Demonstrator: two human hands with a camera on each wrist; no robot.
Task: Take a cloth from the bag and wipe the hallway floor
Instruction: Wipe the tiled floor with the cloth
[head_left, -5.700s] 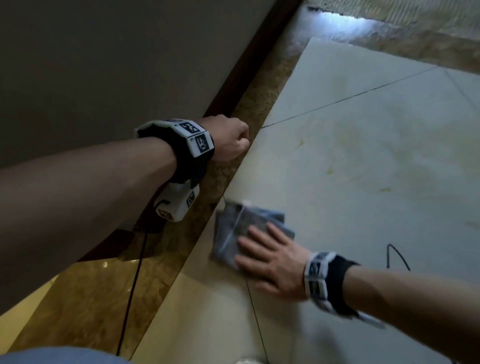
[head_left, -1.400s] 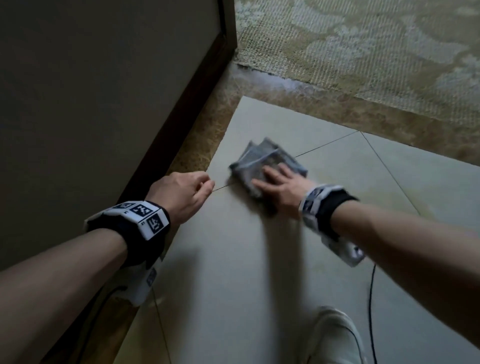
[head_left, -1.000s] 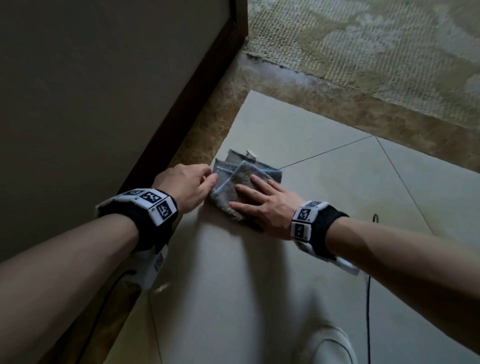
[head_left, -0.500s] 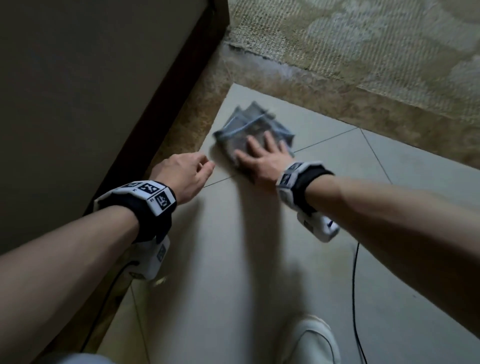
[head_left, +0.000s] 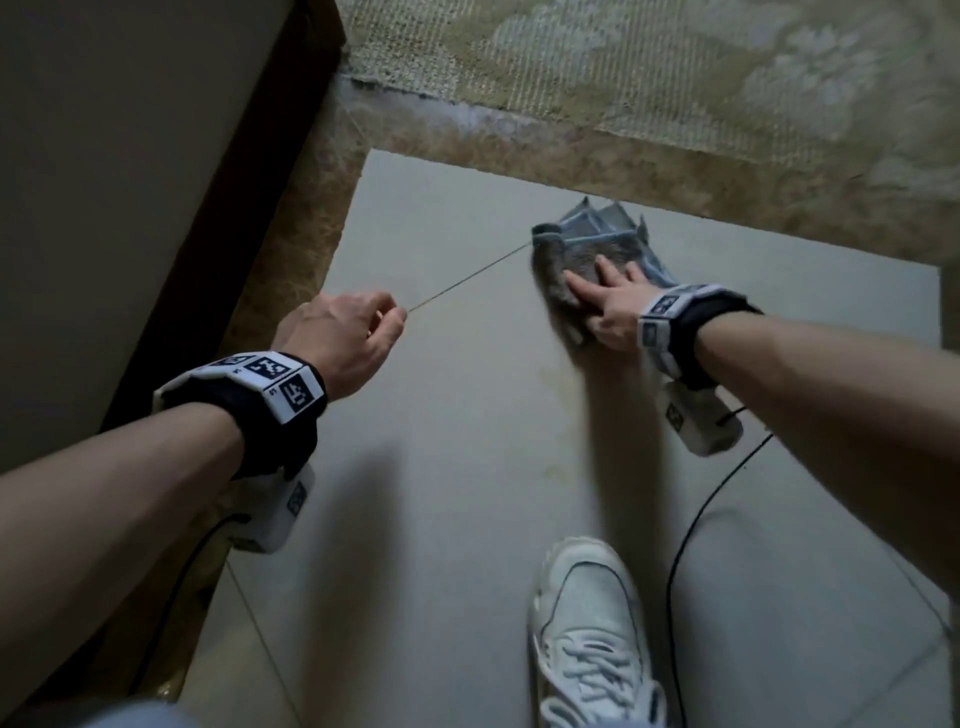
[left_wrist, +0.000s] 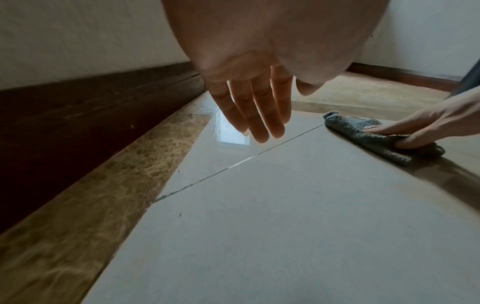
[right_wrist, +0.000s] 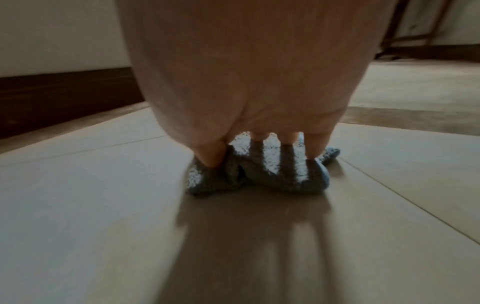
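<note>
A folded grey-blue cloth (head_left: 589, 244) (left_wrist: 369, 134) (right_wrist: 259, 174) lies on the pale floor tiles (head_left: 467, 441) near the brown marble border. My right hand (head_left: 605, 301) (left_wrist: 415, 127) presses flat on it with straight, spread fingers (right_wrist: 210, 156). My left hand (head_left: 348, 338) hovers just above the tiles to the left, well apart from the cloth. Its fingers (left_wrist: 257, 115) hang loosely downward and hold nothing. No bag is in view.
A wall with a dark wooden skirting board (head_left: 218, 223) (left_wrist: 78, 123) runs along the left. A patterned carpet (head_left: 649, 67) lies beyond the brown marble strip (head_left: 675, 171). My white sneaker (head_left: 592, 634) stands on the tiles below the right arm, with a black cable (head_left: 691, 530) beside it.
My right hand has slid the cloth to the right, away from the wall-side corner and along the marble strip. The left hand has stayed near the floor, empty.
</note>
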